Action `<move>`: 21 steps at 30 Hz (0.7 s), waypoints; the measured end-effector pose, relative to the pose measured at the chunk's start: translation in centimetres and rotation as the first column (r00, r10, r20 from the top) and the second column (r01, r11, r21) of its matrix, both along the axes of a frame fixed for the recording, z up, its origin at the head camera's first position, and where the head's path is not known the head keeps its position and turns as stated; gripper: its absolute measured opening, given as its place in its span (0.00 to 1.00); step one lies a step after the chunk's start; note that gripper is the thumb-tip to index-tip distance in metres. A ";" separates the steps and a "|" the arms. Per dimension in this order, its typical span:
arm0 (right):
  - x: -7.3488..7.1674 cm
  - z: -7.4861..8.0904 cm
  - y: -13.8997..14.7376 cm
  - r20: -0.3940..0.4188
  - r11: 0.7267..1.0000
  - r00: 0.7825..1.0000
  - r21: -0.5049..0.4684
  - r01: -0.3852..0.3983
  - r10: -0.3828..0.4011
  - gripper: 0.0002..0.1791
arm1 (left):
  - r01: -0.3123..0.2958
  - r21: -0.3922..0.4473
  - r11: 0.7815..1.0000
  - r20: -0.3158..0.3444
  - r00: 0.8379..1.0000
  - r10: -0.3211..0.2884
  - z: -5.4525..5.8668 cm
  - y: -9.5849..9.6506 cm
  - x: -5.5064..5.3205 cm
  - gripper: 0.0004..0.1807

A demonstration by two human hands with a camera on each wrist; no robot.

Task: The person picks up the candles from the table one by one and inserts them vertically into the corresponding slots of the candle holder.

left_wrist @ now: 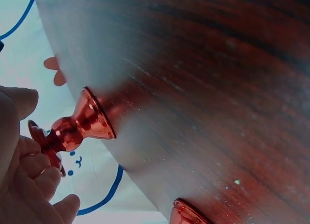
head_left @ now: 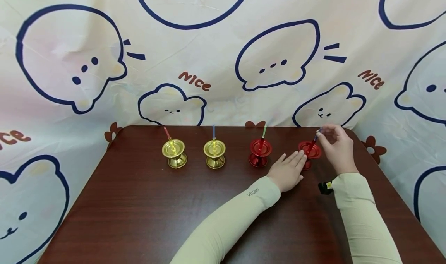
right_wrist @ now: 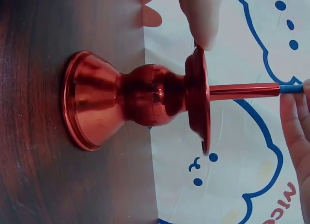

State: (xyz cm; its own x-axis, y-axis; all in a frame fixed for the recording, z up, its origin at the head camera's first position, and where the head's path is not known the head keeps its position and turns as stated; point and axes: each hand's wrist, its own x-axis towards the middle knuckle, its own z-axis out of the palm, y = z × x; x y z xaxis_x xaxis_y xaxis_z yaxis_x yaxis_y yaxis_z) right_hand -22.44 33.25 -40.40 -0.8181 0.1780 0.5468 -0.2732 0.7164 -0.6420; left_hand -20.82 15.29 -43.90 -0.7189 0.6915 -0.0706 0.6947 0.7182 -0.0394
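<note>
The rightmost red candle holder [head_left: 315, 152] stands upright on the table, a dish on a flared foot with a thin red tube [right_wrist: 244, 91] rising from its middle. A small blue candle [right_wrist: 290, 88] stands in the tube's top end. My right hand [head_left: 337, 146] pinches that candle between thumb and fingers. From the left, my left hand [head_left: 286, 172] reaches over with its fingers extended, fingertips on the dish rim. In the left wrist view, the left hand's fingers [left_wrist: 36, 170] overlap the dish of the holder [left_wrist: 92, 120].
Leftward in a row stand a red holder [head_left: 258, 160] with a green candle [head_left: 264, 131], a gold holder [head_left: 215, 161] with a blue candle [head_left: 214, 132], and a gold holder [head_left: 177, 161] with a red candle [head_left: 167, 133]. A patterned cloth [head_left: 223, 62] hangs behind the table [head_left: 139, 210].
</note>
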 end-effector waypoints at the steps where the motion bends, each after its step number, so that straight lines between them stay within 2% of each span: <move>1: 0.0 0.1 0.0 0.002 1.000 1.000 -0.003 0.000 0.000 0.16 | -0.002 0.002 1.000 0.003 1.000 0.002 0.0 0.0 0.0 0.38; 9: -0.3 0.1 -0.5 0.004 0.999 1.000 -0.032 -0.013 0.013 0.15 | -0.018 0.009 1.000 0.009 1.000 0.018 0.0 0.0 -0.2 0.38; 21: -0.2 -0.3 -0.6 0.000 0.996 1.000 -0.082 0.029 -0.029 0.14 | -0.016 0.018 1.000 0.025 1.000 0.015 -0.2 0.4 -0.3 0.38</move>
